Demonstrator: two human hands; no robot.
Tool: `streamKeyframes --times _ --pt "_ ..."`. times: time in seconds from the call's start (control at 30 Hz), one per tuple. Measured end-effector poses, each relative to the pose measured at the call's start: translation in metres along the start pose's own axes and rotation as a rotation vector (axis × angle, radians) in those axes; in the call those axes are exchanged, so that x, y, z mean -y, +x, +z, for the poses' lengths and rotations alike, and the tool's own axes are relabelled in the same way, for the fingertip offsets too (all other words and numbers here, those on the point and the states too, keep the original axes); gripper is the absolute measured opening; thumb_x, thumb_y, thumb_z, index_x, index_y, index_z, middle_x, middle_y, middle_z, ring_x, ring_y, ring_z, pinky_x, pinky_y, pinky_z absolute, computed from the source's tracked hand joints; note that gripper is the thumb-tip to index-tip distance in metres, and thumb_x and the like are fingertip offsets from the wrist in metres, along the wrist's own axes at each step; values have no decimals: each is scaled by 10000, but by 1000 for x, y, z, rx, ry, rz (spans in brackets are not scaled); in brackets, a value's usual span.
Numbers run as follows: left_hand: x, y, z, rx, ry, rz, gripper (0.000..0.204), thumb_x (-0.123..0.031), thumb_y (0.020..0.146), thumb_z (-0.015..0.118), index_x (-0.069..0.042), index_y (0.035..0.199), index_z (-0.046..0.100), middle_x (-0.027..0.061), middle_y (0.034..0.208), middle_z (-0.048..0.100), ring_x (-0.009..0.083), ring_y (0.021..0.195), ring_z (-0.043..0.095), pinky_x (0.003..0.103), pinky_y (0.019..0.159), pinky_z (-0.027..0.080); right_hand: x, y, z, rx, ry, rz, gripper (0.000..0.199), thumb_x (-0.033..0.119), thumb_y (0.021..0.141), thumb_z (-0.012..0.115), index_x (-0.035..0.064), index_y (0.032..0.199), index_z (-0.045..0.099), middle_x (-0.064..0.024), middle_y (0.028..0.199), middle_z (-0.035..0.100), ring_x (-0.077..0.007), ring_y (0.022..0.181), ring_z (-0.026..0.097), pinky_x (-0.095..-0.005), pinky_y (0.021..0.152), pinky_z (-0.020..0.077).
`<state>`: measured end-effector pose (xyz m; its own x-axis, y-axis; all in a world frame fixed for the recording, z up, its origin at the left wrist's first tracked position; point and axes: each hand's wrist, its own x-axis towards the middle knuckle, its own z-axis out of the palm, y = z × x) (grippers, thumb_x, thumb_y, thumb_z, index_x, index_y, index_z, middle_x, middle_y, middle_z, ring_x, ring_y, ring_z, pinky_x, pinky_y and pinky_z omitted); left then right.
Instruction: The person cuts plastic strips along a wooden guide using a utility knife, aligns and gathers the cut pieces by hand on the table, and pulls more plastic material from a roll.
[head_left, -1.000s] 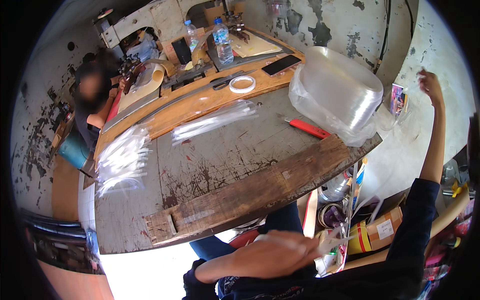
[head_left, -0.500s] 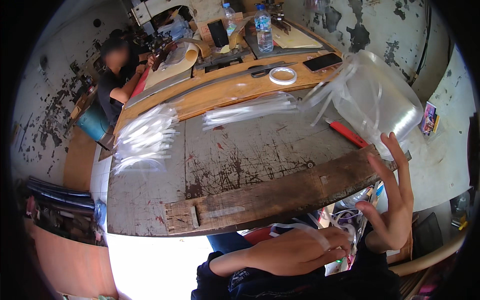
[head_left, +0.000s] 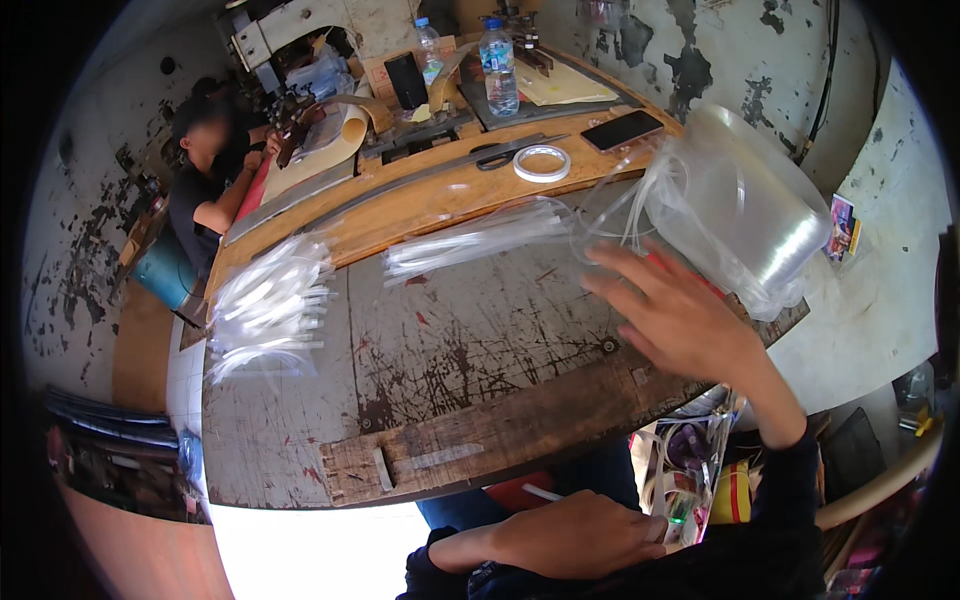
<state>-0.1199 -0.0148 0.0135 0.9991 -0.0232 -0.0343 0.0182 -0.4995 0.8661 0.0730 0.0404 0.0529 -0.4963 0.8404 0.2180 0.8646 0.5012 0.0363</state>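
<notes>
Left hand [head_left: 585, 535]: lowest in view, resting near the person's lap below the counter [head_left: 450, 350] edge, fingers loosely curled, holding nothing visible. Right hand [head_left: 680, 315]: raised above the counter's right end, fingers spread wide, empty, reaching up and away toward the film; much the nearer hand to it. Counter: worn, scratched grey top with a wooden strip along the near edge. Roll of clear plastic film [head_left: 745, 215]: large, lying at the counter's far right end, just beyond and to the right of the right hand's fingertips, not touching as far as can be told; long axis runs from upper left to lower right; loose clear film trails from its left end toward the fingers. Bundle of clear strips [head_left: 470, 240]: mid-counter, left of the right hand. Second heap of clear strips [head_left: 265, 305]: left edge. Tape ring [head_left: 541, 162], scissors [head_left: 500, 153], dark phone [head_left: 621, 130], water bottle [head_left: 499, 68]: far side. Seated person [head_left: 205, 170]: far left, at separate work.
</notes>
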Motion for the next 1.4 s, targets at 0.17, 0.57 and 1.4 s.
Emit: streamKeyframes --times 0.17,0.57,1.4 --pt "0 -4 11 29 52 83 291 -299 899 415 -24 850 494 138 592 551 335 565 573 420 479 446 -65 30 45 218 -286 54 595 255 766 618 18 1251 369 -193 1252 382 -321 1198 372 -570 1001 217" --pt "-1 -16 9 -22 -25 213 223 -257 896 434 -41 868 480 158 651 523 326 604 540 401 511 410 -105 24 87 2 -491 25 380 239 808 532 17 1111 478 -100 773 563 -200 779 575 -363 781 384" --pt "-5 -28 -1 -229 417 -282 310 -385 866 475 -98 767 532 61 580 547 248 528 567 327 445 427 -214 -105 -124 -149 -49 785 297 195 880 499 -24 1077 536 -117 1048 547 -189 909 549 -296 799 422"
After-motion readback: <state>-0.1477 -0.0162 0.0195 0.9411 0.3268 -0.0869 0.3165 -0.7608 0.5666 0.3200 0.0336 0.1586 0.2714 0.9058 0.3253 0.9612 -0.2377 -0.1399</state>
